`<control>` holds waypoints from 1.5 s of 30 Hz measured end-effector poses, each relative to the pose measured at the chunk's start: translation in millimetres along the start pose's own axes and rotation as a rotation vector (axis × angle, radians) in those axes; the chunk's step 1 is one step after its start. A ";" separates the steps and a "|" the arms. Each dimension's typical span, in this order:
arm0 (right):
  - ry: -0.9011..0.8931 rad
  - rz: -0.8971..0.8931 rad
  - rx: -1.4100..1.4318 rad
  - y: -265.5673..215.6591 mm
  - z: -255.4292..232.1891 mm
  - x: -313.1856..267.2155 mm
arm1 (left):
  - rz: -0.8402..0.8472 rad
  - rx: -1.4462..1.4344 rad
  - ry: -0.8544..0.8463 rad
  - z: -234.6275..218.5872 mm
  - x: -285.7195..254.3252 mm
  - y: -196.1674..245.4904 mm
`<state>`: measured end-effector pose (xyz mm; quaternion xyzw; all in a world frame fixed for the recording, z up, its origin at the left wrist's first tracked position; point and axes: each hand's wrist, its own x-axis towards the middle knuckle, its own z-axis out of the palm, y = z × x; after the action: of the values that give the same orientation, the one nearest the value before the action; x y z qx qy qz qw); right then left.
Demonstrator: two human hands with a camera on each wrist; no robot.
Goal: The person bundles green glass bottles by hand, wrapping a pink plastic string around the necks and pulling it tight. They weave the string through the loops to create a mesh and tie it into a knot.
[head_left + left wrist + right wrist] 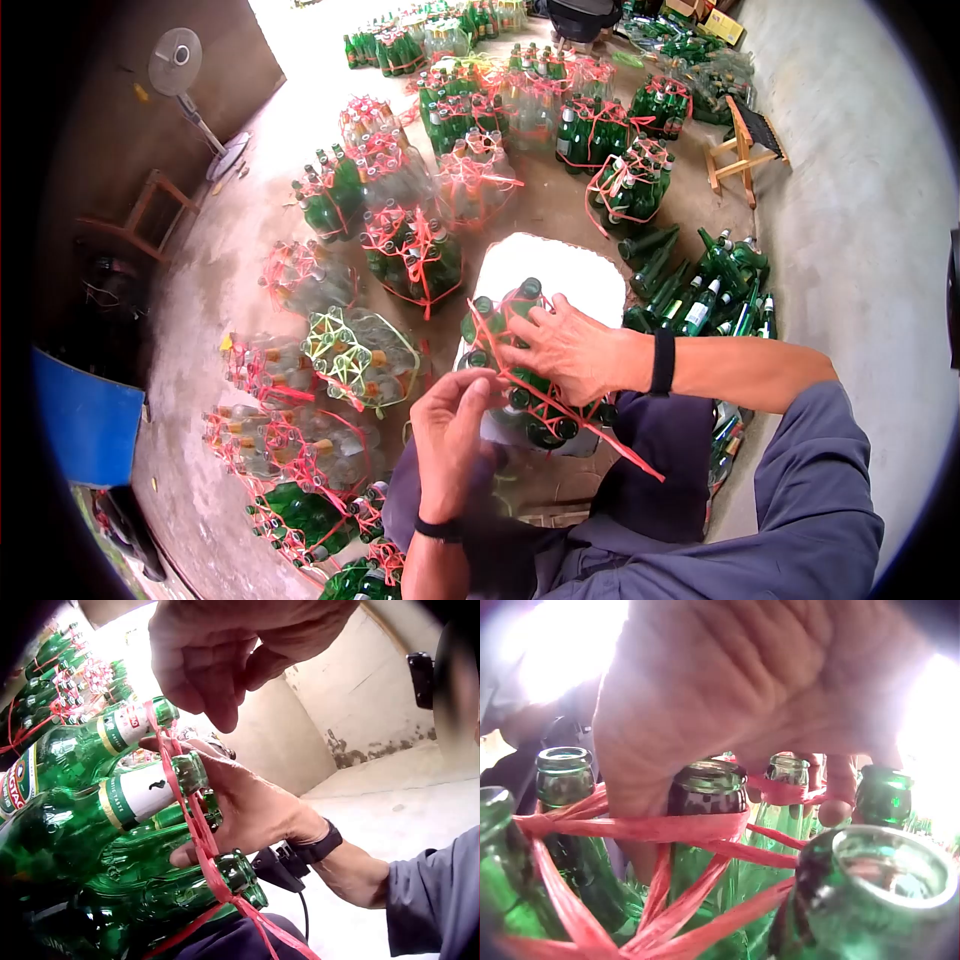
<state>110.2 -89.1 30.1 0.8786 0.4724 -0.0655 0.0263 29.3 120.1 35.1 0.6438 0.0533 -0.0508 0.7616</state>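
Note:
Red plastic twine (545,400) winds around the necks of a bundle of green glass beer bottles (82,802) in front of me. My right hand (570,350) reaches over the bundle from above. Its thumb (634,825) drops beside one green bottle (709,795), behind the twine, with the other fingers on the far side of that neck. Thumb and fingertips of my left hand (450,420) come close together at the bundle's left edge; I cannot tell whether they pinch twine. A loose tail of twine (635,458) trails toward my knee.
A white surface (550,265) lies under and behind the bundle. Tied bottle bundles (410,255) fill the floor ahead and to the left. Loose green bottles (705,290) lie along the right wall near a folding stool (745,150). A fan (180,65) stands far left.

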 end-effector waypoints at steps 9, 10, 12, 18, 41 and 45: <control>0.134 0.005 0.112 6.0 7.5 1.7 | -0.086 -0.004 -0.019 11.6 26.6 5.6; 0.168 -0.017 0.138 8.3 9.8 1.5 | -0.067 -0.041 -0.027 12.6 31.3 1.5; 0.167 -0.027 0.153 8.7 7.8 0.4 | -0.055 -0.055 -0.003 13.3 42.9 2.9; 0.118 -0.043 0.159 11.6 2.3 0.1 | 0.129 -0.089 0.141 3.5 72.5 -9.2; 0.188 -0.043 0.359 23.3 -0.8 -0.4 | 0.032 -0.059 0.208 -8.7 126.7 -7.3; 0.100 -0.010 0.292 26.8 2.8 -10.6 | -0.012 -0.003 0.187 -8.8 132.5 -9.8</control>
<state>126.6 -113.0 28.4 0.8727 0.4631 -0.0900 -0.1256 158.8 126.0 4.6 0.6441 0.1281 0.0048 0.7541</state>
